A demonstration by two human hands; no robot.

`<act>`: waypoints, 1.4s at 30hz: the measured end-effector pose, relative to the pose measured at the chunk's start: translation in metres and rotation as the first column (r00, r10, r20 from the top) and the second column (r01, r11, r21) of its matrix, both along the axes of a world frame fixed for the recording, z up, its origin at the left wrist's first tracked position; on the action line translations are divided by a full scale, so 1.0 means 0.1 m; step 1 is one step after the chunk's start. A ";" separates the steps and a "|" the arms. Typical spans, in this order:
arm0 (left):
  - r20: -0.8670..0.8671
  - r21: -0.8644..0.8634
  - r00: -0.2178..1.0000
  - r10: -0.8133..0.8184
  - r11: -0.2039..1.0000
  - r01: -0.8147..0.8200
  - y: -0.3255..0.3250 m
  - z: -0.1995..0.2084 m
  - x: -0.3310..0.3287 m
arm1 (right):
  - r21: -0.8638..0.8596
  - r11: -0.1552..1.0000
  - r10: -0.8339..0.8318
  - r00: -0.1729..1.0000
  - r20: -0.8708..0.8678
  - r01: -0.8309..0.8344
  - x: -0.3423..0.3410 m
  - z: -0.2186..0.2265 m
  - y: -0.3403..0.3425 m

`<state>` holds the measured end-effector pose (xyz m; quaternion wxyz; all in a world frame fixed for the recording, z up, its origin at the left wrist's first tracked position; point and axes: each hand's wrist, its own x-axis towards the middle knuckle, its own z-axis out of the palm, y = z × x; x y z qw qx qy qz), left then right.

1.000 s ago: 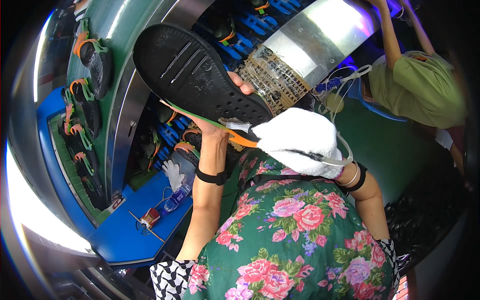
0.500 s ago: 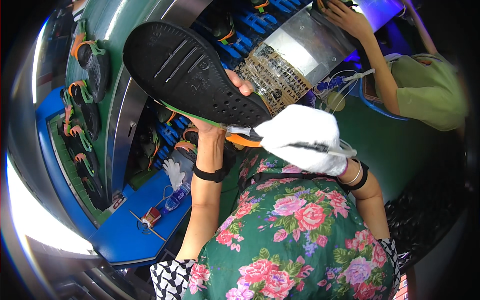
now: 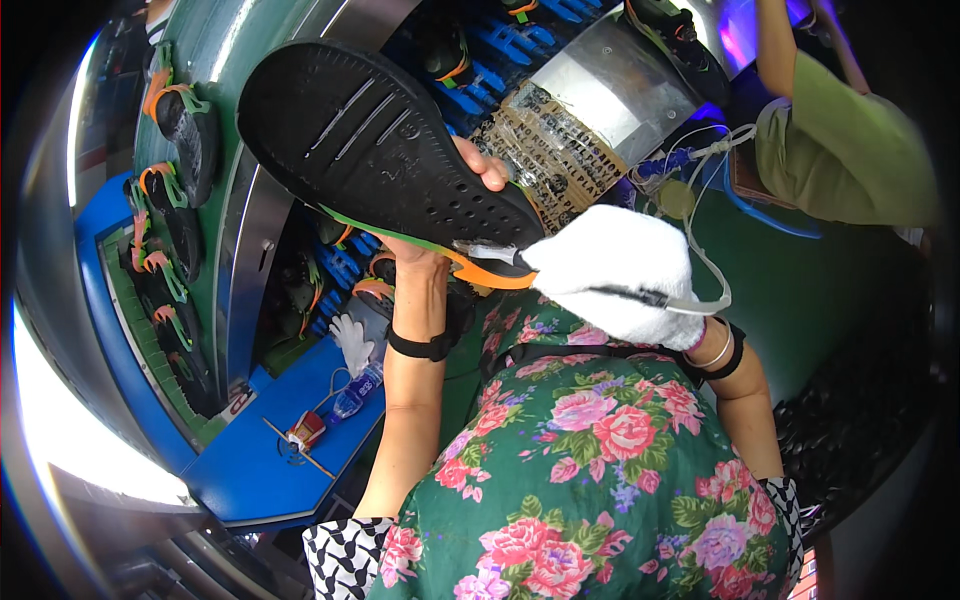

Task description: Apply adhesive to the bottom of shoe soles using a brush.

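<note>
My bare left hand grips a shoe on a last, its black underside facing me. Green and orange edges of the upper show at the heel end. Fingers wrap round both sides of the narrow part. In the white knit glove, my right hand is closed on a brush with flat pale bristles. The bristles touch the underside near the heel. A translucent tube runs from the brush's back end and curves upward. The glove hides most of the handle.
Black shoes with orange and green trim ride a green conveyor at left. Blue racks stand ahead. A blue table bears a bottle and a white glove. A co-worker's sleeve is at right, near another shoe.
The brush has shifted slightly up the underside and tilted, and the tube now bows outward. The shoe has moved a little left. The co-worker's hand has left the far shoe.
</note>
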<state>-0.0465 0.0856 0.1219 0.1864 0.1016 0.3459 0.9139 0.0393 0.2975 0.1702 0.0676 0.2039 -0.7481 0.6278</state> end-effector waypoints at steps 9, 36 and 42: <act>-0.031 0.029 0.999 -0.018 0.999 0.019 -0.08 0.13 0.00 | -0.010 1.000 0.026 1.000 0.010 -0.026 0.05 0.14 -0.08; -0.140 0.043 0.990 -0.016 0.999 0.022 0.04 0.10 -0.20 | 0.073 0.997 0.049 0.971 -0.234 -0.033 0.11 0.04 -0.06; -0.102 0.078 0.995 -0.016 0.997 0.024 0.06 0.08 -0.23 | 0.063 0.998 0.039 0.977 -0.211 -0.026 0.06 0.22 -0.20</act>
